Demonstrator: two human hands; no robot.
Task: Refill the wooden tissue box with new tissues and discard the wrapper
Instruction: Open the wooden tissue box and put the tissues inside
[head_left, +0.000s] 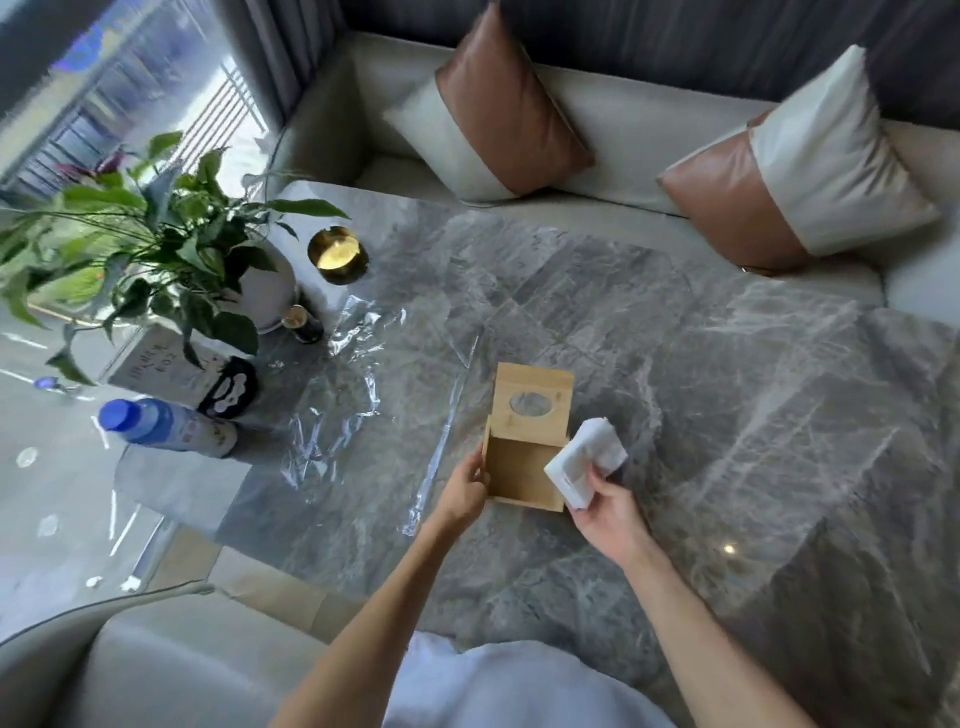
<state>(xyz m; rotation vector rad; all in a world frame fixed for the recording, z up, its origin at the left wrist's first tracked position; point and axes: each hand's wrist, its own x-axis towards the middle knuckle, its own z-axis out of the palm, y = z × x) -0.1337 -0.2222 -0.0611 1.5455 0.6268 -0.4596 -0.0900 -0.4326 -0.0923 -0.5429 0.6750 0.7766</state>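
A wooden tissue box (522, 475) stands open on the grey marble table (727, 415). Its lid (532, 405), with an oval hole, is tipped back, and the inside looks empty. My left hand (467, 486) grips the box's left wall. My right hand (605, 512) holds a white stack of tissues (584, 465) at the box's right edge, tilted over the rim. A clear plastic wrapper (358, 395) lies spread flat on the table to the left of the box.
At the table's left end stand a potted plant (156, 249), a gold dish (337, 255), a small dark jar (304, 323), a card sign (161, 366), a black holder (228, 395) and a blue-capped bottle (166, 427). A sofa with two cushions (493, 109) runs behind the table.
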